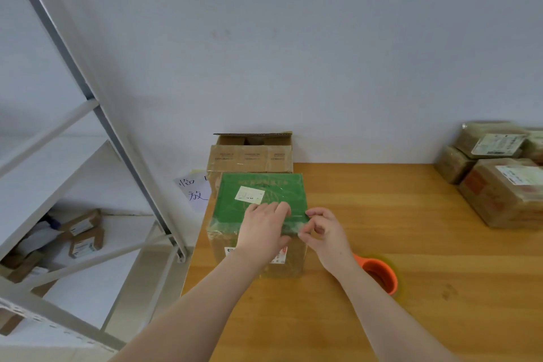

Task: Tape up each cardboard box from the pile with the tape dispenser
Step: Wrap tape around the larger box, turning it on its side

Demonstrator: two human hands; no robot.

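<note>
Head view: my left hand [264, 229] lies flat, steadying the box [258, 188]; my right grip [311, 229] pinches tape [295, 228] at its near corner.

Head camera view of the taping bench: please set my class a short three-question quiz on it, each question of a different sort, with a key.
1. Fill in: the wrapped boxes sit at the table's far ____ side.
2. True or false: the right hand grips the orange tape dispenser.
3. The left hand lies flat on: A the green-topped box; B the tape dispenser; C the wrapped boxes.
Key: 1 right; 2 false; 3 A.
</note>
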